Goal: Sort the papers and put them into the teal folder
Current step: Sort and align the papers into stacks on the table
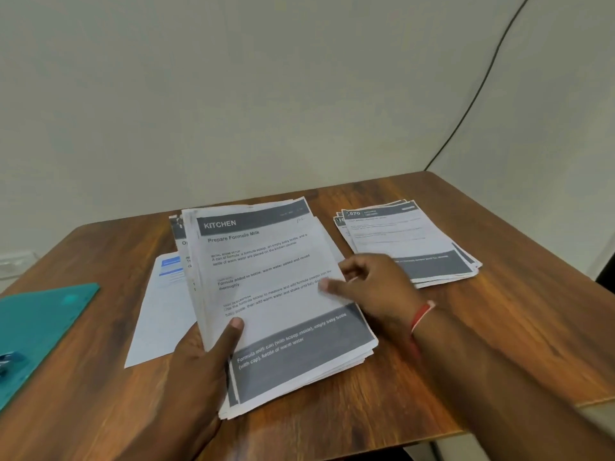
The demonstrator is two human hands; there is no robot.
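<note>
A thick stack of printed papers [273,284] lies in the middle of the wooden table, its top sheet headed "KITCHEN". My left hand [199,364] grips the stack's near left edge, thumb pressed on the top sheet. My right hand [372,281] pinches the right edge of the top sheet between thumb and fingers. A smaller pile of papers [409,241] lies fanned at the right. One white sheet with a blue header [159,314] lies flat to the left of the stack. The teal folder [36,331] rests shut at the table's left edge.
The wooden table [482,344] meets a pale wall at the back and right. A black cable [479,84] runs down the wall to the table's far right corner. A small blue object [6,361] sits on the folder at the frame's left edge.
</note>
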